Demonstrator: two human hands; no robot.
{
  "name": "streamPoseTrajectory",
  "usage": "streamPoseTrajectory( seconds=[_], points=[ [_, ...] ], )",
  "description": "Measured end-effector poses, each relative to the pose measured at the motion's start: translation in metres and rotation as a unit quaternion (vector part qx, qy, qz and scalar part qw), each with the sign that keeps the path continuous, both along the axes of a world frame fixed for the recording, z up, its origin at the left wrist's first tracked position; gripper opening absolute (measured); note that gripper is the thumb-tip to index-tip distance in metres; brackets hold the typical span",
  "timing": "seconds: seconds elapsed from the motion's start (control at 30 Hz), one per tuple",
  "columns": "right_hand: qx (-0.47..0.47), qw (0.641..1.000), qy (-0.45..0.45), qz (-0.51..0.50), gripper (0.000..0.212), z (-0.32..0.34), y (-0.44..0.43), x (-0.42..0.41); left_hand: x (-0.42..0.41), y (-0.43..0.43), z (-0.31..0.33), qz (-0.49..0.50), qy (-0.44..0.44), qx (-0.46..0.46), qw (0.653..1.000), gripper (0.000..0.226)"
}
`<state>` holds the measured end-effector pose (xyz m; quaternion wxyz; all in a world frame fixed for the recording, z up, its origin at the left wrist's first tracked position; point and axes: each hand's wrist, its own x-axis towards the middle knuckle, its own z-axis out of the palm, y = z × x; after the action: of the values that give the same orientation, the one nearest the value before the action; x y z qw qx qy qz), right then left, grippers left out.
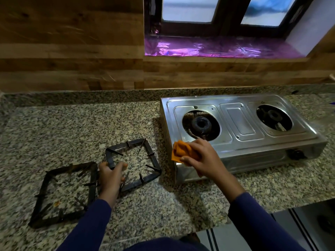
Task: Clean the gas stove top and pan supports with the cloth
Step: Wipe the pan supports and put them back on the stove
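Cloth (183,151), orange and folded, sits bunched in the right hand (201,156); the fingers (195,142) curl over its top and the thumb closes in from below, so the grip is closed around it. Cloth and hand are at the near left corner of the stove (243,124), at the front edge of the steel top, just before the left burner (200,125). The wrist bends down toward the stove and the forearm, in a dark blue sleeve (253,218), runs back toward the lower right.

The left hand (110,175) grips the near left corner of one pan support (134,162): its fingers wrap over the bar and the thumb hooks inside the frame. That support lies on the counter (72,124), just left of the stove, though whether its held corner is lifted cannot be told. The left forearm comes up from the bottom edge, also in a blue sleeve.

A second support (67,194) lies flat on the counter, further left and nearer, its right bar just beside the left hand. Both burner openings are bare; the right burner (274,116) is at the far end of the top. A knob (296,153) shows on the stove's front face, right of the hand with the cloth.
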<state>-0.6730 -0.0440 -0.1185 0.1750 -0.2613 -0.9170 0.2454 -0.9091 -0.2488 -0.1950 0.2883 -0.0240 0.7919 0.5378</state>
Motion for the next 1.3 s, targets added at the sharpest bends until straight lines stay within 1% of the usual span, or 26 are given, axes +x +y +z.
streamPoseTrajectory(
  seconds=[0.07,0.23,0.3,0.37,0.43,0.53,0.6,0.63,0.7,0.83,0.9,0.97,1.0,1.07,1.13,1.23,1.3],
  points=[
    [0.007,1.0,-0.002,-0.009,0.051,0.0,0.004,-0.005,0.0,0.002,0.0,0.009,0.0,0.021,1.0,0.068],
    [0.044,0.997,-0.021,-0.055,0.045,-0.004,0.044,-0.064,0.002,0.004,0.001,0.011,0.024,0.031,0.999,0.049],
    [0.045,0.996,-0.024,-0.07,0.04,-0.003,0.066,-0.095,0.0,0.005,0.003,0.007,0.027,0.032,0.999,0.038],
    [0.048,0.995,-0.023,-0.081,0.035,0.004,0.088,-0.123,-0.003,0.006,0.008,0.006,0.036,0.037,0.999,0.023],
    [0.066,0.993,-0.032,-0.089,0.03,0.012,0.105,-0.146,-0.006,0.007,0.013,0.001,0.048,0.039,0.998,0.015],
    [0.112,0.988,-0.053,-0.097,0.028,0.023,0.12,-0.168,-0.012,0.007,0.017,0.003,0.056,0.044,0.997,0.017],
    [0.116,0.987,-0.035,-0.106,0.025,0.029,0.121,-0.176,-0.016,0.005,0.023,0.004,0.07,0.04,0.997,0.018],
    [0.099,0.989,-0.01,-0.108,0.024,0.031,0.118,-0.179,-0.018,0.004,0.025,0.003,0.078,0.04,0.996,0.016],
    [0.035,0.992,0.051,-0.111,0.025,0.039,0.101,-0.183,-0.022,0.0,0.033,0.005,0.094,0.054,0.994,0.008],
    [-0.093,0.984,0.128,-0.079,0.024,0.042,0.015,-0.172,-0.026,-0.008,0.041,0.031,0.105,0.062,0.992,0.007],
    [-0.159,0.979,0.123,-0.046,0.022,0.019,-0.039,-0.158,-0.026,-0.009,0.038,0.054,0.098,0.06,0.992,0.016],
    [-0.181,0.98,0.074,-0.026,0.015,-0.018,-0.083,-0.143,-0.026,-0.009,0.035,0.073,0.084,0.062,0.992,0.028],
    [-0.186,0.981,0.05,-0.027,0.015,-0.038,-0.098,-0.136,-0.025,-0.009,0.034,0.08,0.076,0.064,0.992,0.029],
    [-0.197,0.978,0.026,-0.055,0.02,-0.068,-0.113,-0.125,-0.023,-0.009,0.033,0.093,0.065,0.069,0.991,0.025],
    [-0.22,0.971,0.029,-0.093,0.026,-0.078,-0.114,-0.118,-0.019,-0.007,0.035,0.097,0.064,0.075,0.99,0.022],
    [-0.225,0.964,0.056,-0.126,0.03,-0.072,-0.116,-0.117,-0.013,-0.003,0.037,0.1,0.059,0.084,0.99,0.024],
    [-0.225,0.964,0.073,-0.117,0.032,-0.064,-0.125,-0.114,-0.012,-0.002,0.039,0.104,0.048,0.094,0.989,0.027]
  ],
)
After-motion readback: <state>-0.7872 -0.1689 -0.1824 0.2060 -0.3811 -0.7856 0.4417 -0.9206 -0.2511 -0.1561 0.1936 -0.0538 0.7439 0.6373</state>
